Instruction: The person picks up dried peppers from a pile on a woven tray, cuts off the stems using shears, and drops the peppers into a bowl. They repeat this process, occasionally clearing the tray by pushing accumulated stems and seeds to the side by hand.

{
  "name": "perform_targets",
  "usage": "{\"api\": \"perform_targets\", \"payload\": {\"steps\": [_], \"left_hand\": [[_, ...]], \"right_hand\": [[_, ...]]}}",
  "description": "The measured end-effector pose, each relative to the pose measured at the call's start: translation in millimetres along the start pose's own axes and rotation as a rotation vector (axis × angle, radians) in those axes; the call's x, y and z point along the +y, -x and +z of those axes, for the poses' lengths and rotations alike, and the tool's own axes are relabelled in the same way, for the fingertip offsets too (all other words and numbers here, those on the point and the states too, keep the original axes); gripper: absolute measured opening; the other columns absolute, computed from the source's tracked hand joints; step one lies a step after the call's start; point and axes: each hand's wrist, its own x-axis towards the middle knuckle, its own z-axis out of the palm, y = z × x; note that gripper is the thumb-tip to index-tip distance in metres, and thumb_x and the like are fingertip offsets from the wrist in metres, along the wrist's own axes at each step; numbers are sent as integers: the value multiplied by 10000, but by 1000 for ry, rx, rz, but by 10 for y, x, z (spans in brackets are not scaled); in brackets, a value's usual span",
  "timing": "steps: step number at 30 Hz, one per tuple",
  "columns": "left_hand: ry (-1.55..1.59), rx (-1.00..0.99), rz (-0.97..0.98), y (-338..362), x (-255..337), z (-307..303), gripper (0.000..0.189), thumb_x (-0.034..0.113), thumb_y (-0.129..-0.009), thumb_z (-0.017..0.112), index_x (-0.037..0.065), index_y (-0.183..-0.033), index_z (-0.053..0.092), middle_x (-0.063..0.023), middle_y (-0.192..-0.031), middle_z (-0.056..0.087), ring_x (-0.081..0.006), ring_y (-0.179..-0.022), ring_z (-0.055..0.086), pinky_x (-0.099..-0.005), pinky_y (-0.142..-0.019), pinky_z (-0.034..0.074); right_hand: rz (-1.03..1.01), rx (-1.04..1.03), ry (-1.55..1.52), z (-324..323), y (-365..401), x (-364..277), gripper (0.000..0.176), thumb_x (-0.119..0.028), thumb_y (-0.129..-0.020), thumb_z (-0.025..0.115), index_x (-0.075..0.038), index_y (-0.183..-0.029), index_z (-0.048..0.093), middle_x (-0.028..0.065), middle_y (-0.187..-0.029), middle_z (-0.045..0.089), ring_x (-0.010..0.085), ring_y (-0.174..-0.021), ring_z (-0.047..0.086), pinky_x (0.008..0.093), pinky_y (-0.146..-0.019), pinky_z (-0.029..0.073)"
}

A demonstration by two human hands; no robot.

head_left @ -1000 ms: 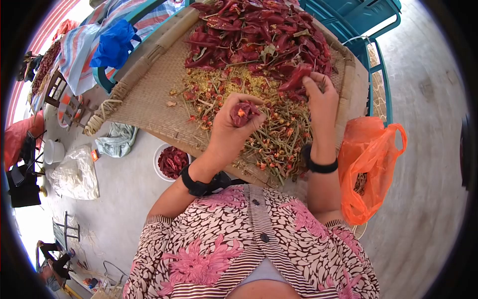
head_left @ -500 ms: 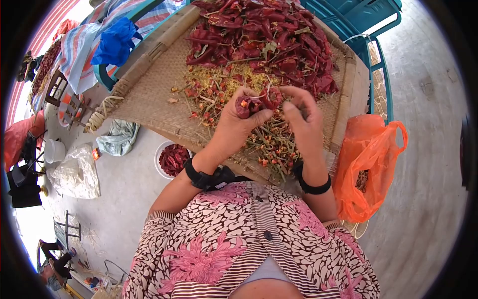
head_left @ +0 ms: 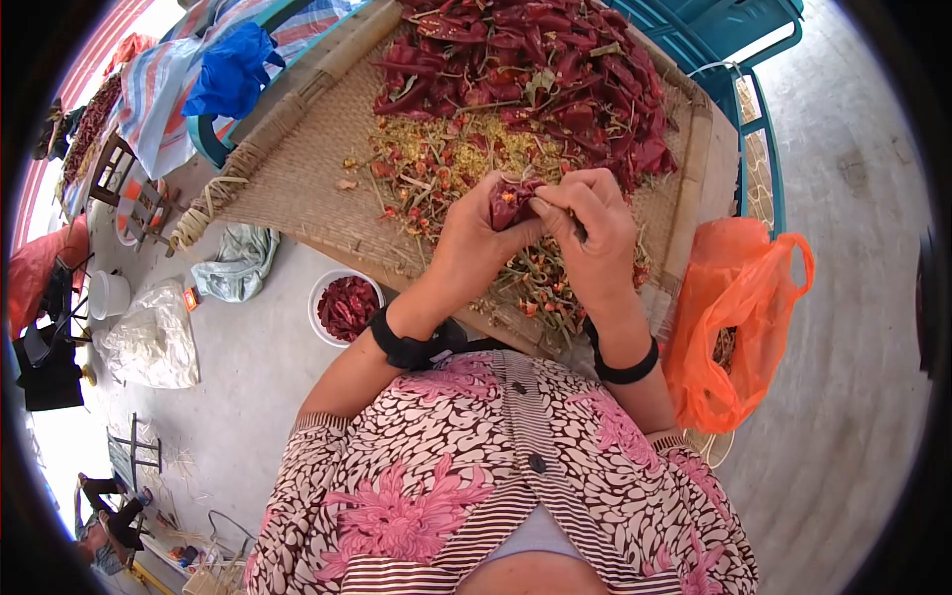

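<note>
My left hand (head_left: 468, 240) is closed around a dried red chili pepper (head_left: 508, 206), whose broken end shows between thumb and fingers. Bent fingers of my right hand (head_left: 598, 230) pinch at the pepper's right side, thumb and forefinger right at its edge. Below both hands lie many cut stems and bits of chili (head_left: 540, 288). Just beyond them is a patch of yellow seeds (head_left: 466, 149). Farther back, a big heap of dried red chilies (head_left: 535, 64) covers the woven mat (head_left: 307, 164).
A white bowl of chilies (head_left: 319, 319) stands on the floor at left. An orange plastic bag (head_left: 739, 327) hangs at the mat's right side. Blue-green metal rails (head_left: 762, 149) run along the back right. A blue bag (head_left: 230, 79) lies at the upper left; another person (head_left: 111, 531) is at the lower left.
My right hand has moved left, its fingers folding in to pinch at the pepper. My left hand has turned slightly, and less of the chili shows between the hands.
</note>
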Motion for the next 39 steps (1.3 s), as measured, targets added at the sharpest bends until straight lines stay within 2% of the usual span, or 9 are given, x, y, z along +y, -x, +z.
{"api": "perform_targets", "payload": {"steps": [4,7,10,19,22,25,29,36,39], "left_hand": [[109,-69,-19,41,73,21,152,68,-891,662,41,-1018,584,30,-924,597,-51,-865,541,-232,-772,472],[200,-140,-23,70,116,15,149,65,-890,662,50,-1022,594,39,-934,595,-49,-885,543,-228,-787,467],[299,-189,-41,86,127,-21,186,52,-872,680,54,-1038,596,36,-940,593,-52,-907,547,-228,-803,464],[210,-292,-9,34,103,-159,208,54,-851,707,34,-1028,599,39,-935,596,-41,-867,532,-217,-781,448],[135,-232,-69,37,102,-175,198,79,-858,707,38,-1021,602,48,-908,590,-36,-823,509,-206,-738,431],[132,-153,-86,33,99,-157,174,83,-867,696,42,-1008,602,57,-870,574,-32,-794,492,-203,-708,419],[7,-71,-7,15,165,-52,135,52,-878,665,42,-997,602,61,-839,569,-30,-779,489,-206,-694,419],[-115,64,-144,-45,112,15,101,41,-886,637,57,-984,620,57,-791,570,-12,-713,471,-189,-612,383],[86,136,-127,-101,40,-108,107,95,-884,664,78,-981,621,56,-738,555,-6,-642,446,-189,-541,341]], "right_hand": [[-99,41,36,-8,-16,19,151,-82,-810,725,-31,-890,607,59,-822,537,183,-689,556,304,-560,435],[140,62,-260,46,41,59,153,-173,-881,677,-50,-876,586,25,-807,539,129,-663,522,265,-525,399],[678,53,-902,19,98,-121,164,-233,-932,621,-89,-870,571,-17,-812,550,59,-616,459,205,-497,350],[1023,-54,-1596,107,97,160,169,-255,-933,623,-107,-870,571,-47,-772,528,15,-544,390,179,-445,301],[826,159,-1172,28,65,-22,190,-265,-939,614,-96,-865,570,-44,-743,512,30,-532,374,180,-462,286],[663,71,-792,-38,68,-99,227,-294,-952,595,-85,-868,564,-51,-727,496,45,-550,366,184,-502,287],[41,171,-217,11,51,-110,208,-206,-931,625,-22,-856,565,20,-773,525,122,-656,464,249,-587,381],[-44,180,-209,-96,57,-221,170,-152,-923,626,-8,-849,573,71,-813,553,151,-685,502,268,-609,407],[-48,230,-274,-154,17,-257,174,-151,-939,602,-9,-847,566,64,-814,555,139,-679,499,264,-596,400]]}}
